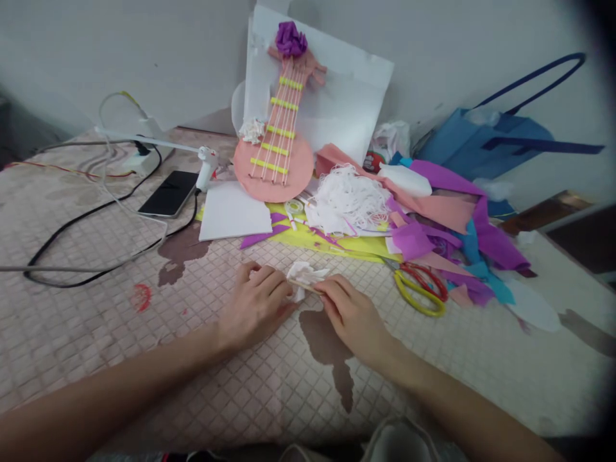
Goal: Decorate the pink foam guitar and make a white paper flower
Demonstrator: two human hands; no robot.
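Observation:
Over the front middle of the table, my left hand [260, 298] is closed with curled fingers at one end of a thin pale stick [304, 285]. My right hand [353, 314] pinches the stick's other end between thumb and fingers. Crumpled white paper or fabric [303, 269] lies around the stick between both hands, partly hidden by my left fingers. Behind them leans a pink guitar-shaped craft [273, 167] with yellow bars, white strings and a purple paper flower [290, 40] at its top.
A white foam block [235, 215], tangled white string [349, 199] and coloured scraps [462, 224] lie behind my hands. Scissors [423, 290] with red and yellow handles rest at right. Leftward are a phone [169, 194], glue gun [206, 168] and black cable [62, 234]. A blue bag [474, 144] stands at back right.

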